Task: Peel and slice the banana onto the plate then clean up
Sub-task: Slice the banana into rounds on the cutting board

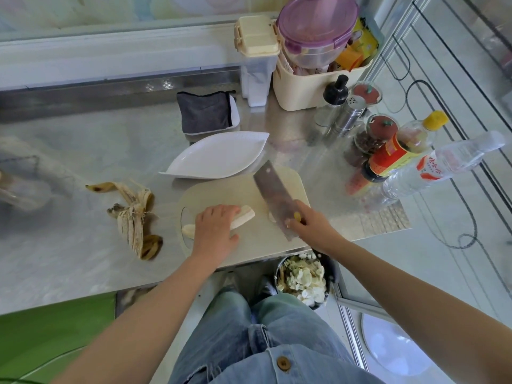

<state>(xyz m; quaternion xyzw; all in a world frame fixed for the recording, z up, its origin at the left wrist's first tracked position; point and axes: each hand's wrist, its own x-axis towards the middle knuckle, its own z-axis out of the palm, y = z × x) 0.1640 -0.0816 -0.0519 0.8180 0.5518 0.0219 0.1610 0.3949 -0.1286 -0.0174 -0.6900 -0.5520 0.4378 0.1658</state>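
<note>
"Where the counter (69, 151) stops at its front edge, what's on the floor?"

"A bucket (302, 278) of pale scraps, just below the edge, beside the person's jeans."

"And above it?"

"The board (238, 189), its near side close to that edge. The peeled banana (243, 216) lies across it. The left hand (214, 231) holds it down, fingers curved over the top. The right hand (310, 225) is clenched round the handle of the knife (274, 192), blade tilted above the board, right of the banana."

"Room at the sides?"

"The peel (133, 214) sprawls just left of the board, with a wide stretch of steel beyond it. Bottles (401, 151) crowd the right corner."

"Further back?"

"The white plate (219, 156) touches the board's far edge. Behind it lies a folded grey cloth (206, 112), then a cream basket (304, 87) by the wall."
</note>
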